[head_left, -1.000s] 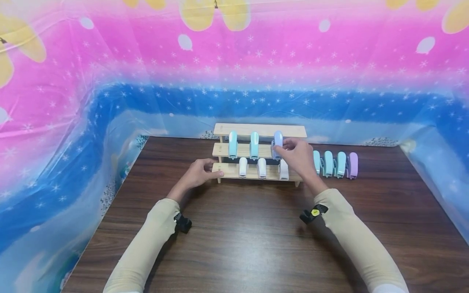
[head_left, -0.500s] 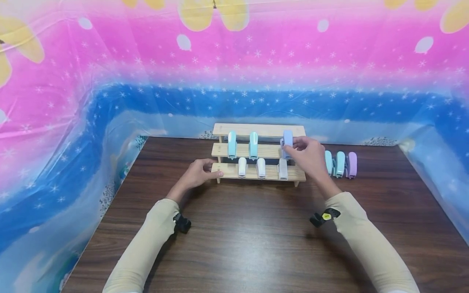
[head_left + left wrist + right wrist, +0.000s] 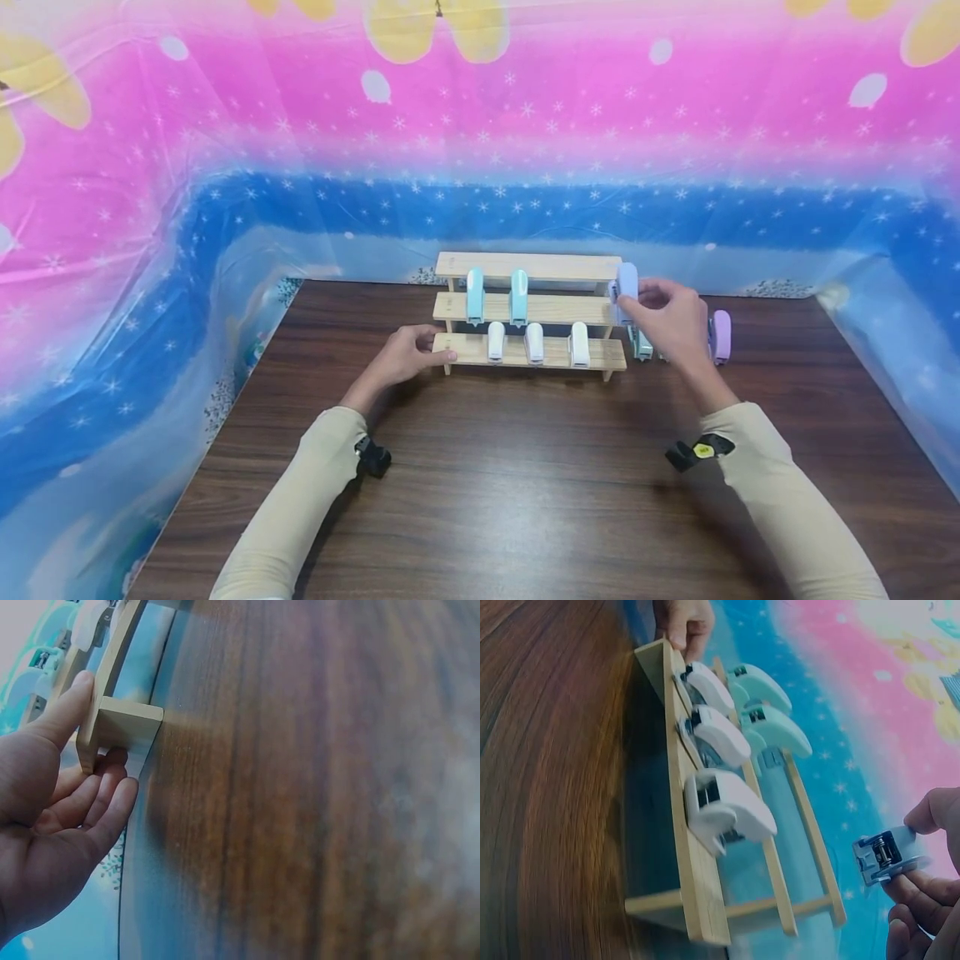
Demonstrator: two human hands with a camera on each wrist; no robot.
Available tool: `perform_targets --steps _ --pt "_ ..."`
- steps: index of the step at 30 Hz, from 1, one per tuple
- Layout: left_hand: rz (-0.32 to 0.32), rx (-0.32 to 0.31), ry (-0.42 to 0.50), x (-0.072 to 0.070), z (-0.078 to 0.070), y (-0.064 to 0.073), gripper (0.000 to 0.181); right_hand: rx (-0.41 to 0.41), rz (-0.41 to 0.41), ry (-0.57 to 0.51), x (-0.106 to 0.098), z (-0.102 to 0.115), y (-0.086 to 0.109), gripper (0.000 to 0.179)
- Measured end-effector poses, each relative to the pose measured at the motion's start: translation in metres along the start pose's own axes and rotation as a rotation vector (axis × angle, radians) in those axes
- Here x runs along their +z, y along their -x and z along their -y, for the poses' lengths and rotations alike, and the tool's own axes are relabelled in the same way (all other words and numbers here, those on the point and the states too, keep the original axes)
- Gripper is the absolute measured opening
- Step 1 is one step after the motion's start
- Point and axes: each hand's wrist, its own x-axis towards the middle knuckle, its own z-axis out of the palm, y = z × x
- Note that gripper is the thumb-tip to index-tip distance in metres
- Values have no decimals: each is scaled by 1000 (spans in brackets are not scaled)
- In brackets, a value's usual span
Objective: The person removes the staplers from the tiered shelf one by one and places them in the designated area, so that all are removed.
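Note:
My right hand [image 3: 671, 323] pinches a pale blue mini stapler [image 3: 627, 285] between thumb and fingers. The stapler is held up at the right end of the middle shelf; the right wrist view shows its spring end. At the other side my left hand [image 3: 408, 357] grips the left end of the wooden three-tier rack [image 3: 558, 353], thumb on top and fingers underneath. Two teal staplers [image 3: 476, 296] stand on the middle shelf. Three white staplers [image 3: 534, 342] stand on the bottom shelf. The top shelf [image 3: 528, 266] bears nothing.
Right of the rack, partly hidden by my right hand, a teal stapler [image 3: 641, 344] and a purple stapler [image 3: 722, 337] stand on the dark wooden table [image 3: 495, 492]. A patterned cloth [image 3: 525, 200] hangs close behind the table's back edge.
My right hand has drawn the pale blue stapler rightward, from beside the teal ones on the middle shelf to the shelf's right end. My left hand stays on the rack.

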Motion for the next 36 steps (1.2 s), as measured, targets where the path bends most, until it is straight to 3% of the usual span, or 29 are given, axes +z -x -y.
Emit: perform_targets --steps 14,25,36 --pt "4 -22 -12 -1 -1 -1 64 21 -77 67 -45 -36 -6 53" --pt "3 -2 -8 0 3 -2 61 132 -77 99 -82 -75 -21 64" --pt "3 8 -9 0 3 -1 64 180 -125 130 -98 -106 -27 61"
